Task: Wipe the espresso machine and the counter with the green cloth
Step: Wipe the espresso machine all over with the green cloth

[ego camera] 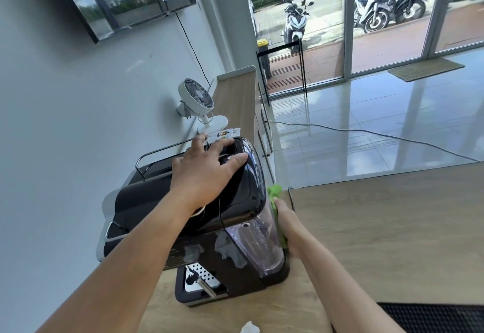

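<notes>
Left hand [207, 173] lies open, palm down with fingers spread, on the black top of the espresso machine [243, 191]. The right hand [288, 228] is laid flat along the machine's right side, its fingers stretched out and pressing the green cloth [274, 192] against it. A wooden worktop [379, 228] carries everything, and a narrower run of it leads off along the wall toward the far end. The espresso machine stands near the worktop's left edge, close to the wall, with a chrome rail [162, 152] round its far top. A black ribbed mat [434, 317] lies at the near right corner. A white desk fan [196, 95] stands on the far run, against the wall. The clear water tank [256, 243] forms the machine's right flank. The green cloth is sandwiched between that tank and the right hand, with a bunched end sticking up beyond the fingertips. A perforated drip tray [201, 275] sits in the machine's base, and a steel steam wand [207, 289] slants across it. A printed leaflet [225, 133] lies just beyond the machine, and a small white crumpled scrap [250, 328] shows at the near edge.
</notes>
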